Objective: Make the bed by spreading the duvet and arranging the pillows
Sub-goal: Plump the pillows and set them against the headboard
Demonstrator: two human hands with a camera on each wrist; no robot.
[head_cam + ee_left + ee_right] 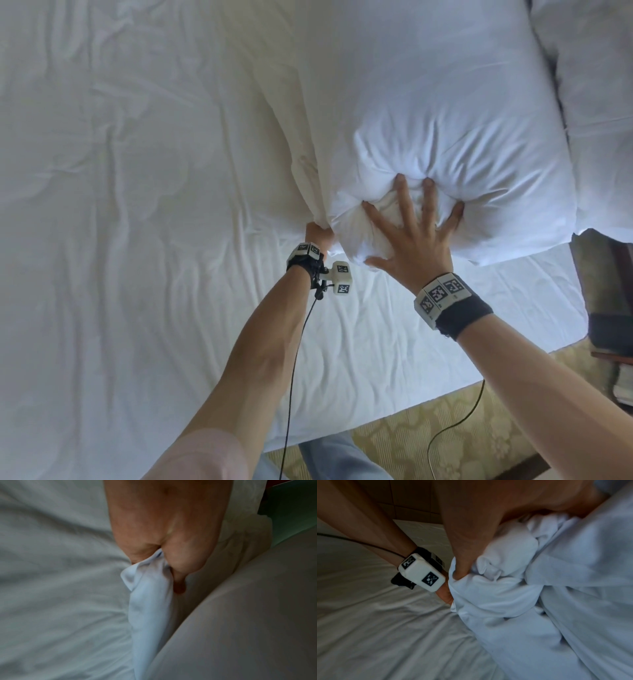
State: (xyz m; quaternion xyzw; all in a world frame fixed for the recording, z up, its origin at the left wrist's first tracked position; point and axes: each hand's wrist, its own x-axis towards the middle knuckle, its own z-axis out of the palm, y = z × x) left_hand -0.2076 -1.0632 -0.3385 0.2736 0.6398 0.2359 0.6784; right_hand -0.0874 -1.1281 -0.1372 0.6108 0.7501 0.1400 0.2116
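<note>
A plump white pillow lies on the bed's near right part. My right hand rests on its near end with fingers spread and straight, and the fingertips sink into the stuffing. In the right wrist view the right hand's thumb pushes into the bunched pillow cover. My left hand is at the pillow's near left corner. In the left wrist view the left hand pinches a fold of white cover fabric between thumb and curled fingers. No duvet is recognisable in any view.
A wrinkled white sheet covers the bed to the left. A second white pillow lies at the far right. A cream fabric fold runs along the pillow's left side. Patterned carpet and dark furniture border the bed's near edge.
</note>
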